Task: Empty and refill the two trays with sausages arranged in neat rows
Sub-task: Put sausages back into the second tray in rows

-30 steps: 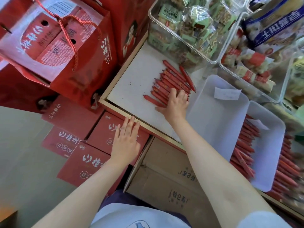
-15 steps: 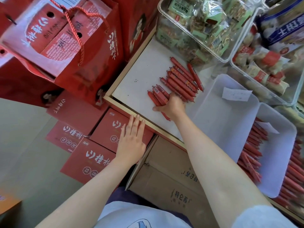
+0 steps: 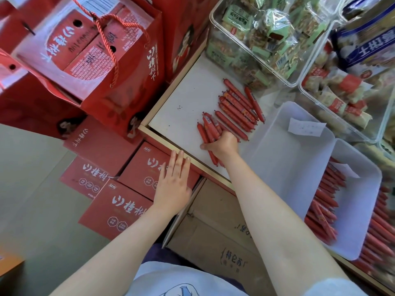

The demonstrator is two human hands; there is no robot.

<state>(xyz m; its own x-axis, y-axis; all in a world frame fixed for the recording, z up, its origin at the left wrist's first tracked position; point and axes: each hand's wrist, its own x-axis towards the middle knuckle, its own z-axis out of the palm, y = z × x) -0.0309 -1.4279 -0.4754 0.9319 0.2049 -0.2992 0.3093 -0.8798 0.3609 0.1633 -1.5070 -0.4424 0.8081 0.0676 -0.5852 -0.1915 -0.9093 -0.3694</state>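
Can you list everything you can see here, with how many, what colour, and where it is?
loose sausages: about ten, red, on the white shelf
held sausages: a few, red, in the right hand
near tray: one, white, right of the loose sausages, with a paper note
far tray: one, white, sausages along its near side
clear bins: at least two, wrapped snacks inside, top right
gift boxes: several, red, left
cardboard boxes: brown, below the shelf
left hand: flat on a red box
right hand: gripping sausages

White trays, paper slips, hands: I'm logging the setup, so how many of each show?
White trays: 2, the empty tray and the part-filled tray
Paper slips: 2, one per tray
Hands: 2, left hand flat, right hand gripping sausages
Total: 6
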